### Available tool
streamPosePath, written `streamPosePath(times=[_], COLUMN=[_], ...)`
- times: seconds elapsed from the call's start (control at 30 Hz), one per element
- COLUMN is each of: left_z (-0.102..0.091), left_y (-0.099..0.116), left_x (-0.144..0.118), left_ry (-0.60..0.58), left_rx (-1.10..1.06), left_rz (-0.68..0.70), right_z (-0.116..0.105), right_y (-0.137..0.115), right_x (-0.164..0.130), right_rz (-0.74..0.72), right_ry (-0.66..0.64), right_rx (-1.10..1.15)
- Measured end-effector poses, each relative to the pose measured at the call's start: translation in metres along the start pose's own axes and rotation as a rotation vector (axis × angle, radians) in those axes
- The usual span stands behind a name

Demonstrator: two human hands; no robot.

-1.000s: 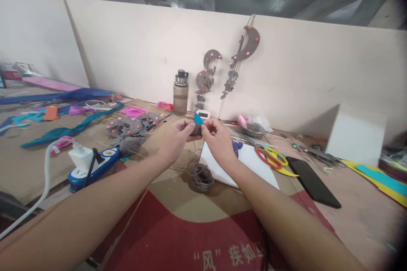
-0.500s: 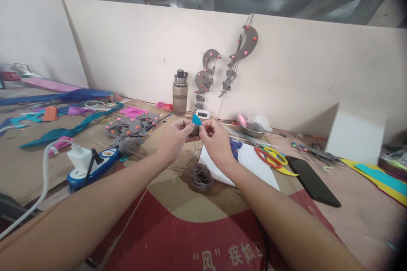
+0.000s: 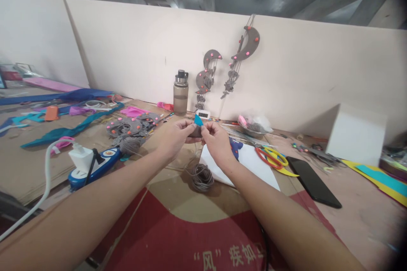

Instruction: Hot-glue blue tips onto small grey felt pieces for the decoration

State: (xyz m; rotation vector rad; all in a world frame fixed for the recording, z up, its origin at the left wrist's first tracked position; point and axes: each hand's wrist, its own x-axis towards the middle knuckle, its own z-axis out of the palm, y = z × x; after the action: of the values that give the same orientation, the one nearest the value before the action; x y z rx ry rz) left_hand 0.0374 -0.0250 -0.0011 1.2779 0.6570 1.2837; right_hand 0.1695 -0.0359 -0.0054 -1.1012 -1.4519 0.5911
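Observation:
Between my hands, above the cardboard, is a small grey piece (image 3: 195,134) with a teal, pointed scrap (image 3: 198,120) standing up from it. My left hand (image 3: 178,137) pinches the grey piece from the left, thumb on the near side. From the right, my right hand (image 3: 216,139) pinches at the teal scrap's lower edge. The fingers hide most of the grey piece, so its full shape cannot be made out. A thin cord runs down below the hands toward a coil of grey cord (image 3: 202,177) lying on the cardboard.
White paper (image 3: 254,165) lies at right, with yellow and red-handled scissors (image 3: 271,157) and a phone (image 3: 313,181) beside it. A bottle (image 3: 180,95) stands by the wall. Left are a power strip (image 3: 93,169) and grey crescents (image 3: 127,126). Crescent garlands (image 3: 249,44) hang on the wall.
The view has shifted very slightly. Both hands keep their pinch on the small piece, and the teal scrap stands in nearly the same place.

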Motion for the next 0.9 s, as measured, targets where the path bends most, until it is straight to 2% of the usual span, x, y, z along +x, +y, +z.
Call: streamPosePath(times=[0.1, 0.2, 0.4, 0.63, 0.9], left_z=[-0.001, -0.001, -0.003, -0.005, -0.004], left_y=[-0.002, -0.002, -0.002, 0.001, 0.008], left_x=[0.0, 0.001, 0.003, 0.002, 0.0], left_ry=[-0.015, 0.023, 0.058, 0.037, 0.032], left_rx=[-0.019, -0.008, 0.062, 0.173, 0.463], left_rz=[-0.013, -0.017, 0.037, 0.091, 0.162], right_z=[0.001, 0.0, -0.007, -0.014, -0.018], right_y=[0.0, -0.001, -0.005, -0.012, -0.016], right_x=[-0.001, -0.002, 0.002, 0.003, 0.002], right_rz=[0.006, -0.017, -0.084, -0.292, -0.344], right_ry=[0.006, 0.002, -0.075, -0.026, -0.045], right_rx=[0.004, -0.018, -0.082, -0.398, -0.663])
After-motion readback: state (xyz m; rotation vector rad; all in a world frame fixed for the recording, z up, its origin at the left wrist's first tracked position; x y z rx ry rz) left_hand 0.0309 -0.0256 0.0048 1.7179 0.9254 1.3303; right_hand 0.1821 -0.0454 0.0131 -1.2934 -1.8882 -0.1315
